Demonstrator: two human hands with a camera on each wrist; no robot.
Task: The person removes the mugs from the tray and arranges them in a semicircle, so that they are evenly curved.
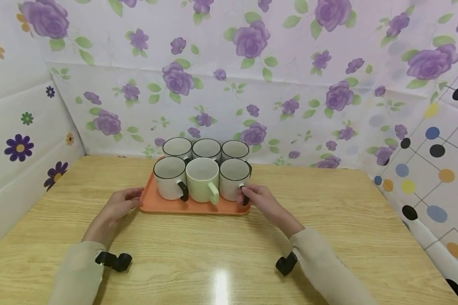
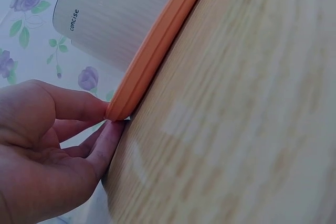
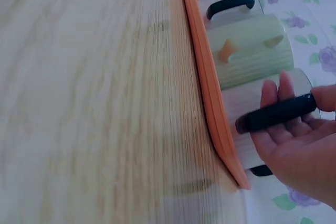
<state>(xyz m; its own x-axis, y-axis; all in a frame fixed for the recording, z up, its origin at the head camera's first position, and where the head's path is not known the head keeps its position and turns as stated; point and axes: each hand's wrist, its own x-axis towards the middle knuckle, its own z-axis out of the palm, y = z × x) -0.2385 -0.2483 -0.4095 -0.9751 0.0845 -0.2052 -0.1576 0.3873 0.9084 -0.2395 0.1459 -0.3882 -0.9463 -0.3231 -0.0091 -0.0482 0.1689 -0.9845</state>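
Mugs [image 1: 200, 186] crowded the tray [image 1: 198, 208] at mid-frame; the right hand [image 1: 260, 200] curled round one black handle [image 3: 281, 113], the left hand [image 1: 121, 203] pinched the tray's edge. Uneven pulling risked knocking neighbouring mugs together.

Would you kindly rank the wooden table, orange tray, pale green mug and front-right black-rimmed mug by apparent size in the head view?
1. Wooden table
2. Orange tray
3. Pale green mug and front-right black-rimmed mug: too alike to rank.
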